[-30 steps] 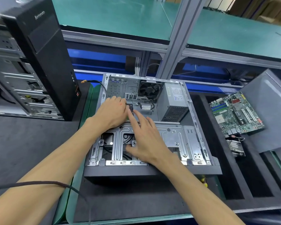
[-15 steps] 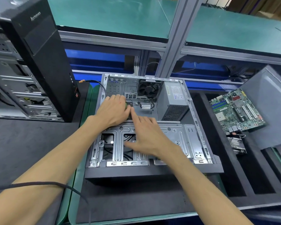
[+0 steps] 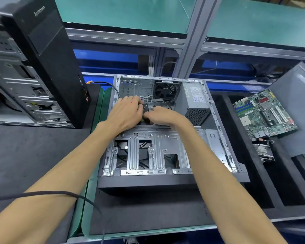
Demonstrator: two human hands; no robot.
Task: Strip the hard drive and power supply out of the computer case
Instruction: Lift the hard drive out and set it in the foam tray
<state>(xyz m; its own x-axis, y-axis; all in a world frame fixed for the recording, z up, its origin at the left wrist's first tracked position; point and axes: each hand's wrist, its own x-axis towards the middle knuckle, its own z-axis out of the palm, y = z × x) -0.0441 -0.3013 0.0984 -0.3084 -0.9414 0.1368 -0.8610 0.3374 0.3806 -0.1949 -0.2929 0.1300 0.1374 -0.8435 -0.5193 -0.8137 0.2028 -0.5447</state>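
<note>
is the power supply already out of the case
No, the power supply sits in the far right corner of the computer case.

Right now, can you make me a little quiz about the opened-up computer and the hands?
1. True or false: the power supply is still inside the computer case.
2. The green circuit board lies: A) inside the case, B) outside, to its right, C) on the black tower.
3. What is the left hand touching, with the right hand beside it?

Key: 1 true. 2 B. 3 A small black part inside the case; what it is cannot be told.
</note>
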